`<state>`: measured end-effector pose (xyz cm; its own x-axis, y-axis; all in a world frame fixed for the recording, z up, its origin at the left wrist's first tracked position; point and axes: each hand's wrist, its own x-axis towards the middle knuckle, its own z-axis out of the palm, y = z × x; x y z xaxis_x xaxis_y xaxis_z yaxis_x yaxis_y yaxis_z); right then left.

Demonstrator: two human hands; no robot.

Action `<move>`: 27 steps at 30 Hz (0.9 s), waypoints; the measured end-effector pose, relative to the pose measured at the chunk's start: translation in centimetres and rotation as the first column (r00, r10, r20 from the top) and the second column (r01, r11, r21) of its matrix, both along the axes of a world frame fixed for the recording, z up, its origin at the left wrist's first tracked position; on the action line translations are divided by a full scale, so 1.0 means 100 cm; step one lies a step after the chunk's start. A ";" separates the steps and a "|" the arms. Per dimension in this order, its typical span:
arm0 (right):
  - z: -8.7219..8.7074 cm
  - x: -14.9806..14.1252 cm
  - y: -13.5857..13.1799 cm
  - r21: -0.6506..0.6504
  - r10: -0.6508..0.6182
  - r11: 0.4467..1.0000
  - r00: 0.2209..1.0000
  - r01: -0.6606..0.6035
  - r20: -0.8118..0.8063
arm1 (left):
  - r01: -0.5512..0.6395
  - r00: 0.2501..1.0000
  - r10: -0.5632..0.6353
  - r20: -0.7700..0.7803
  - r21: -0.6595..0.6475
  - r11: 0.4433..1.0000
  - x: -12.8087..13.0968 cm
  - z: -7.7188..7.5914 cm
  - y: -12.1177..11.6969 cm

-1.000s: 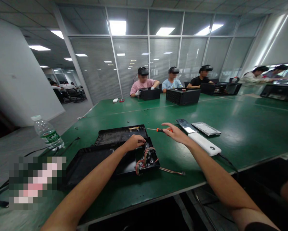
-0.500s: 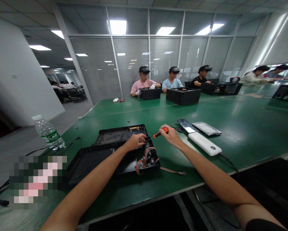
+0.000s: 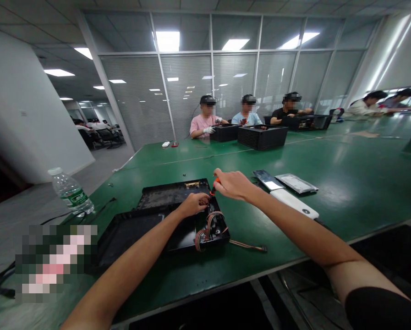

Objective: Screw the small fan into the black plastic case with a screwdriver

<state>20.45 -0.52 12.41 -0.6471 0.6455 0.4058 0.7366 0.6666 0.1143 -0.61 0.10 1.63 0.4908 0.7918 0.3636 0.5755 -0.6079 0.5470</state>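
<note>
A shallow black metal case (image 3: pixel 131 229) lies open on the green table, with a bundle of striped wires (image 3: pixel 201 239) at its right end. My right hand (image 3: pixel 233 184) is closed round the orange-and-black handle of a screwdriver (image 3: pixel 213 187), which stands nearly upright over the case's upper right corner. Close beside its lower end is my left hand (image 3: pixel 193 204), fingers curled in at that corner; what they pinch, if anything, is hidden. Behind the case lies a black panel (image 3: pixel 164 195) with a brass-coloured strip (image 3: pixel 192 184) on it. The screwdriver's tip is hidden.
Right of my hands lie a white power bank (image 3: pixel 293 204), a phone (image 3: pixel 267 179) and a silver hard drive (image 3: pixel 296 183). A water bottle (image 3: pixel 71 192) stands at the left edge among black cables. Across the table, people work at black computer cases (image 3: pixel 262 137).
My right hand has moved left with the screwdriver and turned it from a slant to nearly upright. My left hand has stayed at the case's corner.
</note>
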 end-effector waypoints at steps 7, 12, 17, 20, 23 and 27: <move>0.024 -0.020 0.013 -0.064 -0.016 0.998 0.992 0.024 0.121 | -0.010 1.000 0.010 -0.019 0.025 1.000 -0.001 0.000 -0.001; 0.024 0.000 0.023 -0.140 0.136 0.982 0.990 -0.129 0.043 | -0.023 1.000 0.023 -0.017 0.045 0.999 0.002 0.002 -0.004; 0.012 0.034 0.028 -0.178 0.150 0.955 0.902 -0.239 -0.404 | -0.132 0.990 0.134 -0.043 0.057 0.990 -0.005 0.028 -0.008; -0.006 0.052 0.028 -0.368 0.124 0.804 0.737 -0.466 -0.664 | -0.136 0.953 0.123 -0.278 -0.027 0.990 -0.024 0.043 -0.016; -0.027 0.061 0.019 -0.481 0.087 0.562 0.626 -0.673 -0.775 | -0.124 0.824 0.031 -0.565 -0.127 0.984 -0.050 0.048 -0.030; -0.051 0.051 -0.008 -0.524 0.207 0.481 0.672 -0.703 -0.711 | -0.122 0.750 -0.046 -0.660 -0.206 0.971 -0.079 0.052 -0.042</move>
<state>25.51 -1.32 7.33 -0.7938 0.5220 0.3122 0.0526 0.5703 -0.8197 -8.49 -4.14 6.82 0.5081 0.8316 -0.2243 0.8612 -0.4882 0.1409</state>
